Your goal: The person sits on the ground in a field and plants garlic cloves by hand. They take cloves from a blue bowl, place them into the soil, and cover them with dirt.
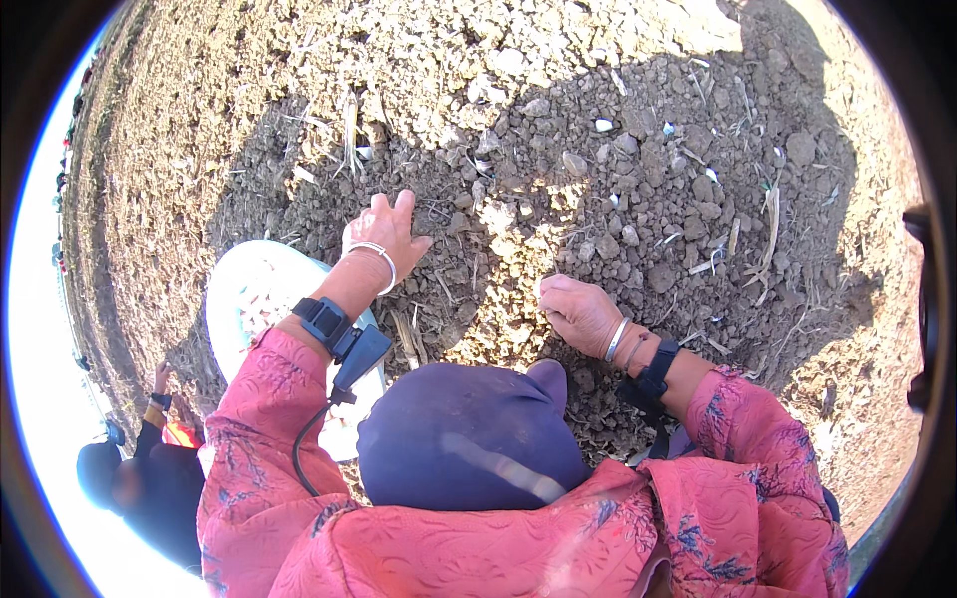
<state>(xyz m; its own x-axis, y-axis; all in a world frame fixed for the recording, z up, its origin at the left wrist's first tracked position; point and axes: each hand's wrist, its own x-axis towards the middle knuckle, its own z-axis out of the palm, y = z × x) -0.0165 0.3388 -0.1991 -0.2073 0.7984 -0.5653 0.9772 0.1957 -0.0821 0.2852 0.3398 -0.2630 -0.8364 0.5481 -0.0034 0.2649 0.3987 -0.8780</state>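
My left hand hovers over or rests on the cloddy soil, its fingers spread and nothing visible between them. Below and left of it stands a pale bucket or tub with small whitish pieces inside, partly covered by my forearm. To the right, my right hand is curled above a sunlit patch of soil; its fingertips are drawn together, and whether they hold something small cannot be told. My knee in dark blue cloth lies between my arms.
Dry stalks, a stalk clump, small white bits and stones lie scattered on the tilled soil. Another person in dark clothing is at the lower left, one hand raised, beside something orange-red.
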